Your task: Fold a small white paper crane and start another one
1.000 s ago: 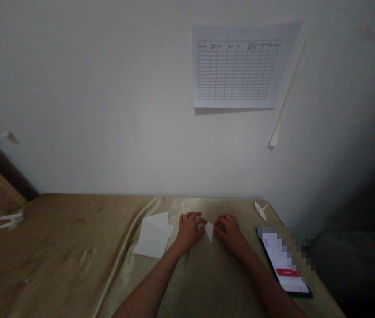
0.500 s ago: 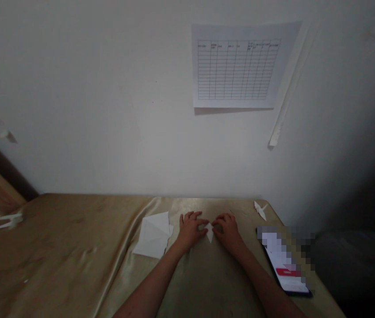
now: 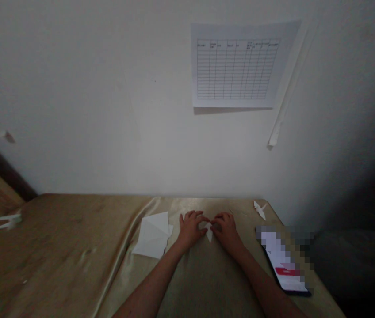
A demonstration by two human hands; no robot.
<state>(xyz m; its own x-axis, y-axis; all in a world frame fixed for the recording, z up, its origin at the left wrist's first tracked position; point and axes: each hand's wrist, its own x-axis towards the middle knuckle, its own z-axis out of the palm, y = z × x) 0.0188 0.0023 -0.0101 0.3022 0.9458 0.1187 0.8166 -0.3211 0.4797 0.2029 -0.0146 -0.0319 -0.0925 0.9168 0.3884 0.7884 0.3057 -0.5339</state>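
Folded paper [image 3: 209, 235] between left hand [image 3: 189, 230] and right hand [image 3: 226, 228]

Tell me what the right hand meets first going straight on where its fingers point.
The right hand would first meet the small folded paper, right in front of it, then probably the left hand; depth between the hands is hard to judge.

Dim going here, grey and grainy: the wall [image 3: 108, 123] glows palest above the middle of the table's [image 3: 58, 265] far edge, then sinks to near black beyond the right edge. Soft sheen runs down the fold [image 3: 126, 243] in the cloth. By that right edge the phone [image 3: 269, 245] shines cold white, partly chopped into coarse blocks. Print on the wall sheet [image 3: 234, 70] blurs past reading; the small folded paper [image 3: 209, 235] goes soft, creases lost.
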